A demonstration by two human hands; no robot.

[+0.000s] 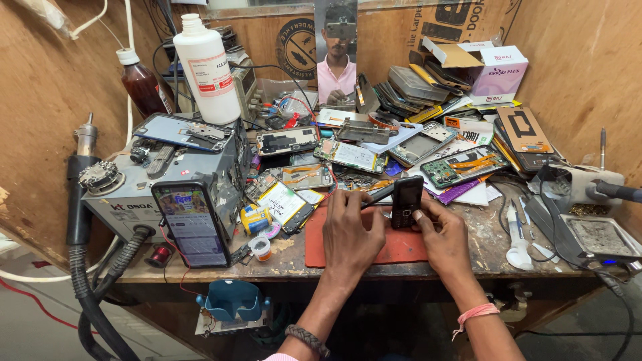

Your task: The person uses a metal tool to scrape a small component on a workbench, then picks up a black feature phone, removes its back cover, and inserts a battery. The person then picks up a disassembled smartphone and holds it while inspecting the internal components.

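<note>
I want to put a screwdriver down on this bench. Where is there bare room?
Bare patches: the red mat below the black keypad phone, between the left hand and right hand, and the front bench edge right of the mat. The back half, with its opened phones, is crowded.

Black keypad phone (406,200); red mat (394,244); white bottle (207,70).

Plywood walls (40,100) enclose a worn wooden workbench (468,257).
</note>
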